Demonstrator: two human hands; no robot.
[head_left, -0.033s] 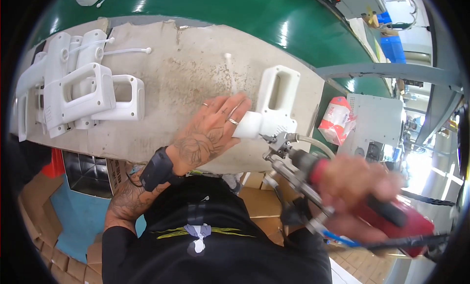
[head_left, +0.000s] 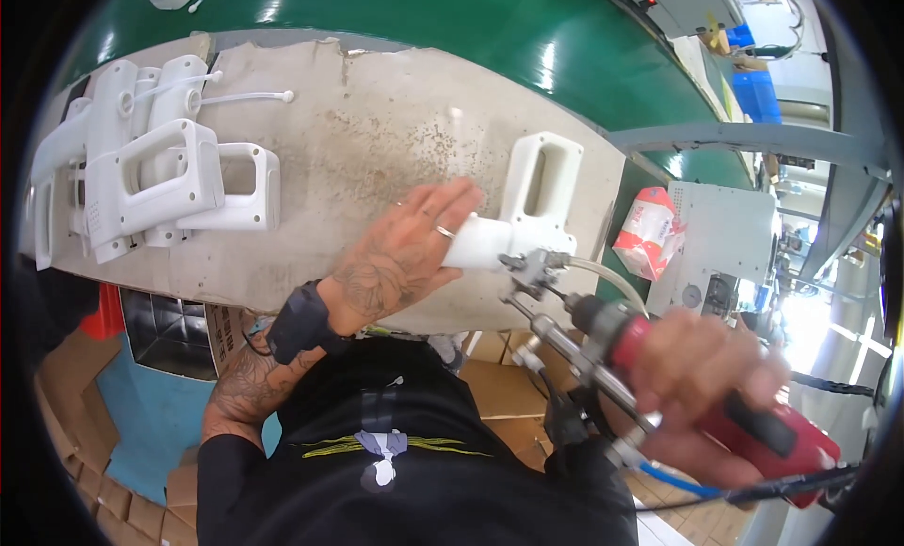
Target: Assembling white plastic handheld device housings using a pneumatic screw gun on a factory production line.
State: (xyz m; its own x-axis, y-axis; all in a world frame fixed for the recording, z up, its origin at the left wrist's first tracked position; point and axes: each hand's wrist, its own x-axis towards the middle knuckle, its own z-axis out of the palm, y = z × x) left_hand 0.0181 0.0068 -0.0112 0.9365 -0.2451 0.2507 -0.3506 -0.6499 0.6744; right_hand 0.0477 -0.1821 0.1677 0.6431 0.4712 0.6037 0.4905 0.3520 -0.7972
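Note:
My left hand (head_left: 400, 254) grips the short neck of a white plastic housing (head_left: 551, 174) with a looped handle, its thumb on the near side. The housing lies on the bench top with its handle pointing away. My right hand (head_left: 711, 386) is wrapped round a red power screwdriver (head_left: 786, 442), slightly blurred. A metal nose piece (head_left: 535, 266) at its front rests at the housing's near end, where I cannot make out the contact point. A metal rod (head_left: 565, 339) runs alongside the tool, and a clear hose (head_left: 612, 281) joins the nose piece.
Several more white housings (head_left: 169, 184) are piled at the left, two with thin white tubes sticking out. The worn cardboard sheet (head_left: 311, 94) covers part of the green bench (head_left: 405, 14). A red and white packet (head_left: 650, 231) lies at the right beside a grey metal box (head_left: 720, 235).
The screwdriver's body has drawn back a little to the right from the nose piece, showing more of its bit. The gripped housing has shifted slightly to the right.

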